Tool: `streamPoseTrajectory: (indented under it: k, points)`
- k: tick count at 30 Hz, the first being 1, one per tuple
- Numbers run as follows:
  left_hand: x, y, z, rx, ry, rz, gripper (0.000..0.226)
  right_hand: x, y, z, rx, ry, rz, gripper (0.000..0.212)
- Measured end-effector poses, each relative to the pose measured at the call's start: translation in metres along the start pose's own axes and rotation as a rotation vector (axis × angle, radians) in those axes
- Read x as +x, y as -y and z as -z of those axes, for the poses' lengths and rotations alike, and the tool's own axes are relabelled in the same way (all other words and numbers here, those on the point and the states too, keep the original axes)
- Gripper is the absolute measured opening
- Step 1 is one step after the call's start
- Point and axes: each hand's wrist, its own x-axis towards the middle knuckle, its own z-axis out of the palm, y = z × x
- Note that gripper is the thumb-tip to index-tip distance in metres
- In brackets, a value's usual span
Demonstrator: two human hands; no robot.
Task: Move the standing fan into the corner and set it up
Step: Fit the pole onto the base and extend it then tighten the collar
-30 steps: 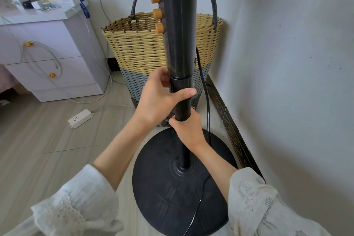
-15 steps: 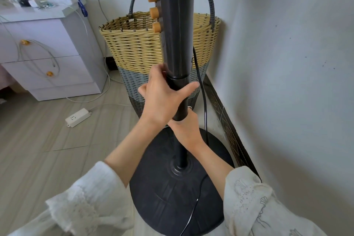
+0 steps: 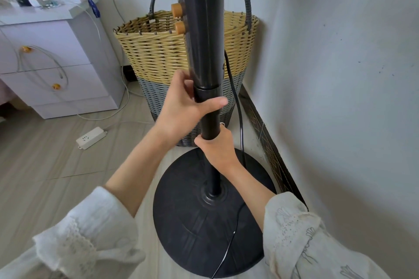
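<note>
The tall black standing fan with a smooth, glossy round pole (image 3: 205, 36) is seen upright near the room corner, its flat, round, matte black base (image 3: 195, 229) resting on the pale wood-grain plank floor (image 3: 45, 165). The left hand (image 3: 181, 108) is wrapped around the pole at the collar where the thick upper tube meets the thinner lower one, thumb laid across the front. Just below, the right hand (image 3: 218, 147) is closed around the thinner tube. Four round tan knobs (image 3: 175, 10) are set in a column on the pole's left side. A thin black cord (image 3: 238, 115) hangs down the pole's right side and trails over the base.

At 12 o'clock of the base, just behind it, a woven basket, straw-yellow above and grey below with two dark loop handles (image 3: 158, 56), is set against the white plastered wall (image 3: 340, 75). At 10 o'clock a white two-drawer bedside cabinet (image 3: 56, 63) stands, and a white power strip (image 3: 90, 138) lies on the floor.
</note>
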Motion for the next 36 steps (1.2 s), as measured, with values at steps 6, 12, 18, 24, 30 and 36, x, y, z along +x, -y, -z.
streamPoseTrajectory:
  k: [6,12,18,24,30,36]
  points:
    - [0.001,-0.001,0.002,0.036,0.139,0.060,0.038,0.000,0.001,0.001,0.006,0.034,-0.003,0.022]
    - [0.004,-0.001,0.014,-0.017,0.155,0.005,0.038,-0.001,0.001,0.000,-0.013,0.031,-0.010,0.021]
    - [0.002,-0.001,-0.009,0.009,0.033,0.020,0.052,-0.002,0.004,0.001,-0.005,0.012,-0.010,0.020]
    - [0.005,0.002,0.023,-0.080,0.321,0.058,0.042,-0.001,0.003,0.001,-0.029,0.023,-0.018,0.020]
    - [-0.003,0.003,-0.012,0.233,-0.170,-0.045,0.065,-0.002,0.003,0.000,-0.019,0.002,0.002,0.023]
    - [0.000,0.007,0.019,-0.111,0.338,0.051,0.034,-0.001,0.003,0.002,-0.028,0.028,-0.026,0.019]
